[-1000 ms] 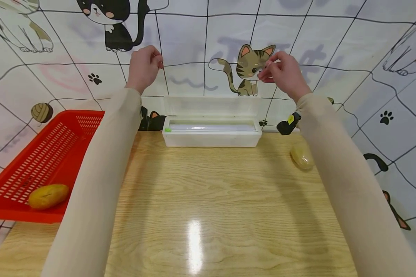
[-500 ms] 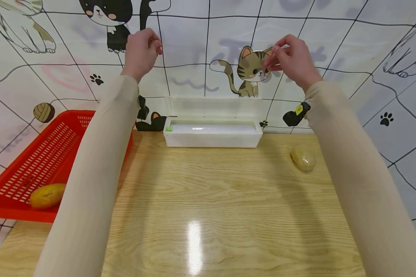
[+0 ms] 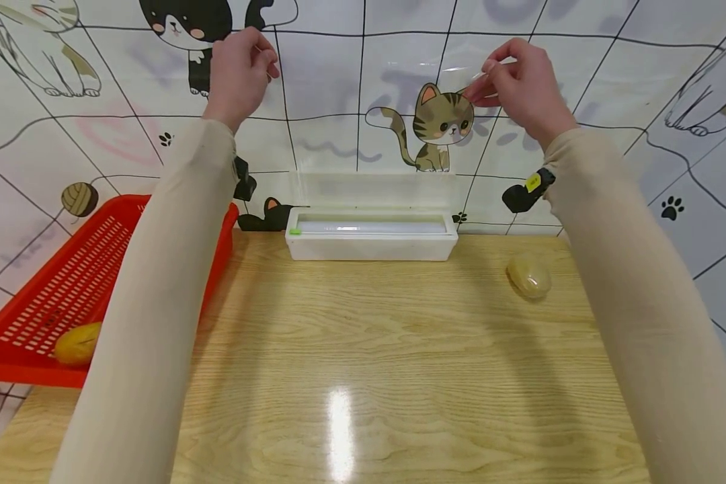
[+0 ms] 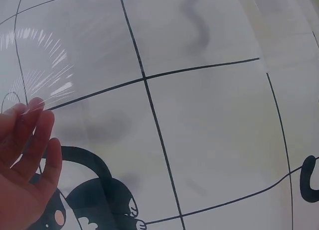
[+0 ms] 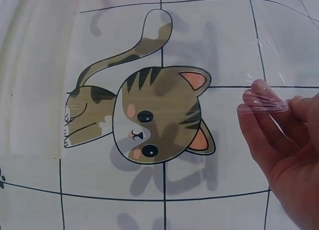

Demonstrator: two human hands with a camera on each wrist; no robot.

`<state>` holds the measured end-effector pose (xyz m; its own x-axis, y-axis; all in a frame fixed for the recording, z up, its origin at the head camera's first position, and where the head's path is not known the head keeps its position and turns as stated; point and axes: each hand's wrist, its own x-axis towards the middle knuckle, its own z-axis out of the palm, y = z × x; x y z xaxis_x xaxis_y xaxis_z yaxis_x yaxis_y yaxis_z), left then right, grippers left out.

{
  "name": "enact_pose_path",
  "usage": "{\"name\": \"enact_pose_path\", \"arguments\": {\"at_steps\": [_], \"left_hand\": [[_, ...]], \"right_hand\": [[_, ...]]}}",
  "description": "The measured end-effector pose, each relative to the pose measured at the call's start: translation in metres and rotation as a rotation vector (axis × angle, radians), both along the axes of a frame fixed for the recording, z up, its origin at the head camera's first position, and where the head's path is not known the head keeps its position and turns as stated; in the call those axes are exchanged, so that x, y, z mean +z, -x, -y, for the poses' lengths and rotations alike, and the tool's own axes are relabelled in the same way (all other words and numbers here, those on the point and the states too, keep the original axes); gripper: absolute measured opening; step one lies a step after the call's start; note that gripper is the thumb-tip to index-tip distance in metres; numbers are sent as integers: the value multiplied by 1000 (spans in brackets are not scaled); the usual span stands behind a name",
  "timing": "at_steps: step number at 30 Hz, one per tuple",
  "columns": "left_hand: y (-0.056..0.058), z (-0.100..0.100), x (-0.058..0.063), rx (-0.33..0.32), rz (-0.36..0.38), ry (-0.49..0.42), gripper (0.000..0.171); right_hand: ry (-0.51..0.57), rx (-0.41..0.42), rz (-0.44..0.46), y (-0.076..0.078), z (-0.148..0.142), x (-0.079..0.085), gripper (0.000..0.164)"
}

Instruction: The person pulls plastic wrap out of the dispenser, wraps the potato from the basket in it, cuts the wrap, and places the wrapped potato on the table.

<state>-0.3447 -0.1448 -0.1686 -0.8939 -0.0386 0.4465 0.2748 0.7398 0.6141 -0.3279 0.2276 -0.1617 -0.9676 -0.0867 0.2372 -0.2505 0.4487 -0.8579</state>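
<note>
My left hand [image 3: 238, 74] and right hand [image 3: 523, 84] are raised in front of the wall, well apart. Thumb and fingertips of each pinch a corner of clear cling film; its creases show in the left wrist view as film [image 4: 55, 85] and in the right wrist view as film [image 5: 264, 103] gathered at the fingertips. Below them, at the table's back edge, stands a white cling film dispenser [image 3: 372, 249], lid up, with the roll [image 3: 372, 228] inside. A small green slider [image 3: 295, 232] sits at its left end. The sheet itself is nearly invisible between the hands.
At left, a red plastic basket [image 3: 216, 262] holds a yellow, oblong, potato-like item [image 3: 75, 345], partly behind my left sleeve. A glossy, pale yellow rounded item [image 3: 529, 275] lies on the wooden table [image 3: 363, 336] at right. A cat-printed sheet [image 3: 320, 81] covers the wall behind.
Both hands have risen and moved slightly apart, drawing the cling film higher above the dispenser. The dispenser, basket and yellow items have stayed in place.
</note>
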Motion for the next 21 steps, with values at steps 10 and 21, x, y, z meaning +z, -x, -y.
{"name": "enact_pose_path", "arguments": {"at_steps": [10, 21], "left_hand": [[-18, 14, -13, -240, 77, -210, 15], [-65, 39, -6, -479, 272, -38, 19]], "right_hand": [[-54, 35, -62, -18, -9, -10, 15], [-107, 228, -180, -58, -21, -27, 13]]}}
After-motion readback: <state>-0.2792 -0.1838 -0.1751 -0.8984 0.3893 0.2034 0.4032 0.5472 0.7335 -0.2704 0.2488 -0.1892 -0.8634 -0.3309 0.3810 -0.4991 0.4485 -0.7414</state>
